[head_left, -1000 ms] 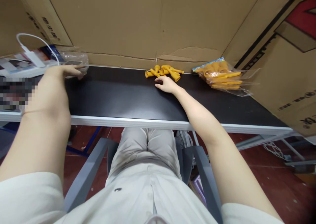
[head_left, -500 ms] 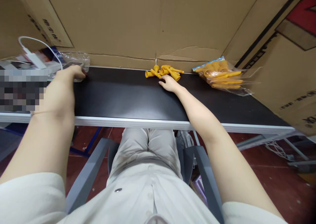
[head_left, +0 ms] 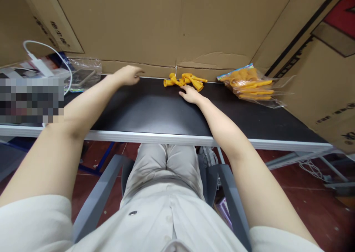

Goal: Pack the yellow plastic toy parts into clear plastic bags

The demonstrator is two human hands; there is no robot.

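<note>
Several yellow plastic pieces with flared, horn-like ends lie in a loose pile at the back middle of the black tabletop. Against the near side of this pile rests my right hand, thumb apart from the fingers and nothing visibly gripped. My left hand is over the back of the table, left of the pile and apart from it. Its index finger stretches to the right while the other fingers curl somewhat, and I see nothing in it. Behind my left forearm, a phone lies on clear plastic wrapping.
A clear bag of yellow plastic parts lies at the right rear. Cardboard walls rise behind and beside the table. A white cable loops over clutter on the left, partly blurred out.
My left hand has moved right from the phone and plastic wrapping toward the yellow pieces, uncovering the phone. My right hand stays at the pile.
</note>
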